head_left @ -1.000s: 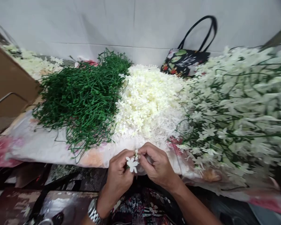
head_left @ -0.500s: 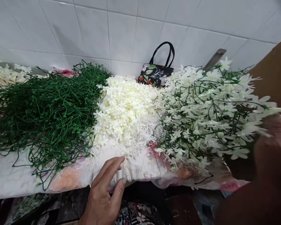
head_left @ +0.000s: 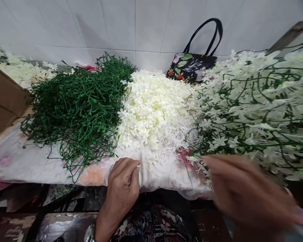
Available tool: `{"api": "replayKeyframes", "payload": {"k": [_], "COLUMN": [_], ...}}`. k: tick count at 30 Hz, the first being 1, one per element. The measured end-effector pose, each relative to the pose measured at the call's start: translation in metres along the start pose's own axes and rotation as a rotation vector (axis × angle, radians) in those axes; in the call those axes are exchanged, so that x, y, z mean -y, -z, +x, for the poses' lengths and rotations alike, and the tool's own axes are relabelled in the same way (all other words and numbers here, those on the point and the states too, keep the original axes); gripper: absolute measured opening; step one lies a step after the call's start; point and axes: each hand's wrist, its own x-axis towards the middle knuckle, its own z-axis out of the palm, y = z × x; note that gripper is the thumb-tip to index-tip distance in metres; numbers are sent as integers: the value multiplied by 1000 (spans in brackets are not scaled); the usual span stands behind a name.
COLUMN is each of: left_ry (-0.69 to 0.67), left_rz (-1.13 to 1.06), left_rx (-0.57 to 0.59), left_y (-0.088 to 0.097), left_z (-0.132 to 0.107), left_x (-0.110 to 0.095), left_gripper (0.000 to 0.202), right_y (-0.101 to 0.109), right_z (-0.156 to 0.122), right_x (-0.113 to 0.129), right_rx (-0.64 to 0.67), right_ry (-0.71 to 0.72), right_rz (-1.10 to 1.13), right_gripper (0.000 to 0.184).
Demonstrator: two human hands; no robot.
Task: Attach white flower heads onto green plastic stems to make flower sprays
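Observation:
My left hand [head_left: 123, 183] rests at the front of the cloth, thumb and fingertips pressed together; whatever they pinch, if anything, is too small to name. My right hand [head_left: 244, 191] is smeared by motion, low in front of the assembled white flowers on green stems [head_left: 262, 111], and I cannot make out its fingers. Ahead of my left hand lies a heap of loose white artificial blossoms [head_left: 151, 107], with thin white stamens [head_left: 178, 132] at its near right side. To the left spreads a tangled pile of green plastic stems [head_left: 83, 101].
A floral-patterned cloth [head_left: 164, 174] covers the work surface. Against the tiled wall [head_left: 113, 27] stands a black floral handbag [head_left: 189, 65]. A cardboard box [head_left: 6, 90] is at the far left, and a flat strip [head_left: 290, 35] leans at the back right.
My right hand has come from the far right edge in toward the front of the cloth. My left fingers have closed into a pinch. The view has swung left.

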Motion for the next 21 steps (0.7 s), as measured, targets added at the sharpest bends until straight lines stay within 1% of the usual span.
{"api": "replayKeyframes", "payload": {"k": [1, 2, 4, 5, 7, 8, 10, 13, 15, 17, 19, 21], "left_ry": [-26, -49, -92, -100, -111, -103, -108, -129, -134, -115, -61, 43], "left_rz": [40, 81, 167, 215, 302, 330, 350, 329, 292, 213, 57, -162], "left_rx": [1, 16, 78, 120, 185, 216, 262, 258, 217, 145, 48, -44], "left_y": [-1, -2, -6, -8, -14, -17, -24, -30, -29, -24, -15, -6], "left_z": [2, 4, 8, 10, 15, 17, 22, 26, 26, 22, 17, 11], "left_x": [-1, -2, -6, -9, -15, -18, -21, -22, -20, -16, -11, -5], "left_gripper": [22, 23, 25, 25, 25, 24, 23, 26, 27, 27, 23, 18], "right_y": [-17, -34, -63, -73, -85, -88, -87, -82, -80, -80, -80, -81], "right_z": [3, 7, 14, 17, 19, 19, 16, 10, 7, 5, 5, 7], "right_x": [4, 7, 9, 9, 7, 6, 4, 2, 3, 4, 6, 7], "right_rx": [51, 135, 221, 265, 321, 327, 291, 230, 221, 210, 194, 198], "right_ry": [87, 159, 128, 122, 113, 110, 89, 42, 28, 21, 24, 43], "right_rz": [-100, -141, -175, -194, -223, -227, -208, -146, -119, -103, -95, -91], "right_gripper": [23, 24, 23, 22, 23, 24, 24, 24, 24, 22, 21, 21]}}
